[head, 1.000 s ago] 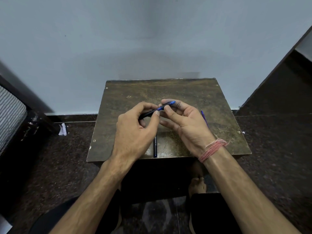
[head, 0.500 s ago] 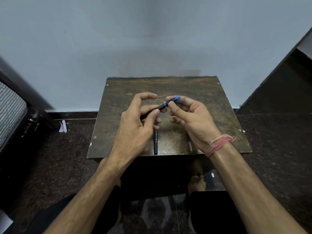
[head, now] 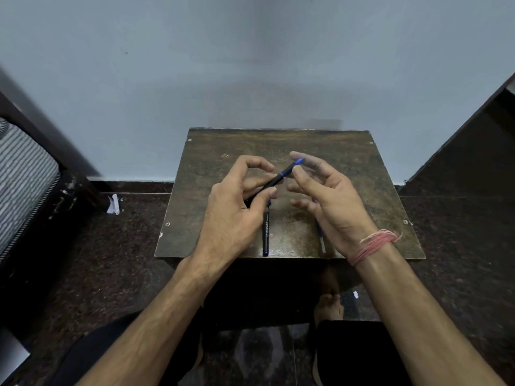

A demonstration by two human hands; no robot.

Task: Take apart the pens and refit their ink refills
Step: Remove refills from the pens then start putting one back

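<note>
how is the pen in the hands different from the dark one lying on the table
The held pen is up off the table, slanting up to the right; the lying pen rests flat, pointing toward the near edge. The held pen's blue end shows, gripped by the left hand with the right hand at its tip; the lying pen is untouched and shows printed lettering. Both have dark slim barrels.

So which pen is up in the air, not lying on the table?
The blue-tipped pen held in the left hand, slanting up toward the right hand. The other pen lies flat on the table.
</note>
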